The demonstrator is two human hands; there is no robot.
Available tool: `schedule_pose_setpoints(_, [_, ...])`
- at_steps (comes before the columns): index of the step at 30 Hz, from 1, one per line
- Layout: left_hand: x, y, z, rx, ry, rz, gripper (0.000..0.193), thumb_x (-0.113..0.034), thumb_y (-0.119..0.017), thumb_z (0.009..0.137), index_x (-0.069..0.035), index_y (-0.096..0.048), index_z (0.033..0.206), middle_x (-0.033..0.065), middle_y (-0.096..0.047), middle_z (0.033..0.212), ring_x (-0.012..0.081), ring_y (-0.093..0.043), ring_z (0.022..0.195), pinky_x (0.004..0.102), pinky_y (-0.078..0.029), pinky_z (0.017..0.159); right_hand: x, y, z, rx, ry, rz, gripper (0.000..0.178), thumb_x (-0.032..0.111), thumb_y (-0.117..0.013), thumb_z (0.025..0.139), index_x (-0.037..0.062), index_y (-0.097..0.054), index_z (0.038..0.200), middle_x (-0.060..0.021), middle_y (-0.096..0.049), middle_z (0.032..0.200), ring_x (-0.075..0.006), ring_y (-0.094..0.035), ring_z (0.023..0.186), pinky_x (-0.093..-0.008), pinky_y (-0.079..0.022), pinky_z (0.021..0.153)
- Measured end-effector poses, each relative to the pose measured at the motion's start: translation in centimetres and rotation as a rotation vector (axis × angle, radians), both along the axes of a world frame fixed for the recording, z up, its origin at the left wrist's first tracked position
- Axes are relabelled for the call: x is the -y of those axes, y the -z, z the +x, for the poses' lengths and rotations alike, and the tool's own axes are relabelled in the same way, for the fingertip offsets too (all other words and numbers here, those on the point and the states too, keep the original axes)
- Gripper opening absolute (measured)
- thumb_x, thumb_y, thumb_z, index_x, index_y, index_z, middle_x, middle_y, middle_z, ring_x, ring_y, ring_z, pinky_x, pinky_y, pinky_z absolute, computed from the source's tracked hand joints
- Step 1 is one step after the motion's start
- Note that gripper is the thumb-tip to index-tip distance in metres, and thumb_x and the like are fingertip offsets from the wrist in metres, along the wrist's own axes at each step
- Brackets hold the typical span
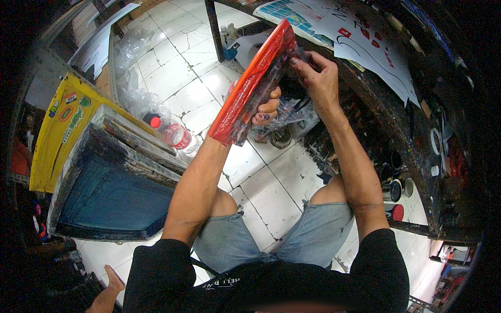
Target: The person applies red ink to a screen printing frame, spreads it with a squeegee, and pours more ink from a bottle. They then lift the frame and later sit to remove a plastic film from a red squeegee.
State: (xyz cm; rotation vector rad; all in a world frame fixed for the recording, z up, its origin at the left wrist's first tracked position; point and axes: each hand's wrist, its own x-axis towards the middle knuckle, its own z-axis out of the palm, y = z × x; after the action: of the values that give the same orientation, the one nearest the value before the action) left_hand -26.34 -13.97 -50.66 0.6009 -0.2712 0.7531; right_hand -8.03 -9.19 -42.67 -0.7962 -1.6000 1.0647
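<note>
A long squeegee point(250, 86), with an orange blade edge and a glossy red, ink-like covering, is tilted up and to the right in front of me. My left hand point(267, 108) grips it from below, its fingertips curling over the dark right side and the palm hidden behind it. Close to the squeegee's far end, my right hand point(317, 73) is closed, with dark-stained fingers pinched together. Something dark lies at those fingertips, against the squeegee, too smeared to name.
A dark blue framed printing screen point(115, 190) leans at left beside a yellow panel point(52, 135) with stickers. A plastic bottle point(176, 134) with a red cap and clear plastic bags point(133, 49) lie on the tiled floor. At right, a workbench point(381, 86) carries printed sheets point(365, 44).
</note>
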Motion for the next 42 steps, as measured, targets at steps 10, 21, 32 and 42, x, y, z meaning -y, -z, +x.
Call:
schedule_pose_setpoints(10, [0.9, -1.8, 0.0, -0.009, -0.040, -0.117, 0.062, -0.055, -0.059, 0.087, 0.003, -0.045, 0.102, 0.0109, -0.047, 0.069, 0.0215, -0.054, 0.062, 0.0265, -0.049, 0.047, 0.1, 1.3, -1.0, 0.160, 0.115, 0.029, 0.017, 0.014, -0.066, 0.085, 0.0004, -0.061, 0.093, -0.0089, -0.066, 0.080, -0.0153, -0.061, 0.072, -0.0305, -0.048, 0.066])
schedule_pose_setpoints(21, [0.5, -0.9, 0.2, -0.031, -0.031, -0.091, 0.060, -0.052, -0.065, 0.084, 0.001, -0.045, 0.103, 0.0107, -0.050, 0.069, 0.0209, -0.056, 0.058, 0.0268, -0.051, 0.047, 0.7, 0.4, -1.2, 0.022, 0.002, -0.071, 0.026, 0.026, -0.067, 0.089, 0.0003, -0.067, 0.090, -0.0005, -0.064, 0.073, -0.0065, -0.053, 0.066, -0.0239, -0.042, 0.058])
schedule_pose_setpoints(32, [0.0, -0.2, 0.3, 0.017, 0.021, -0.004, 0.076, -0.060, -0.075, 0.072, 0.000, -0.043, 0.107, 0.0090, -0.050, 0.076, 0.0188, -0.057, 0.068, 0.0249, -0.052, 0.053, -0.2, 1.0, -0.3, -0.058, -0.067, -0.168, 0.023, 0.025, -0.070, 0.085, 0.0025, -0.068, 0.081, 0.0035, -0.055, 0.062, -0.0055, -0.045, 0.052, -0.0232, -0.034, 0.048])
schedule_pose_setpoints(42, [0.3, -0.7, -0.1, -0.046, -0.035, -0.011, 0.079, -0.062, -0.076, 0.070, -0.001, -0.042, 0.107, 0.0065, -0.048, 0.075, 0.0159, -0.056, 0.066, 0.0229, -0.051, 0.051, -0.1, 0.8, -0.5, 0.077, 0.062, -0.027, 0.019, 0.021, -0.070, 0.085, 0.0031, -0.066, 0.081, 0.0018, -0.057, 0.062, -0.0053, -0.047, 0.054, -0.0253, -0.036, 0.047])
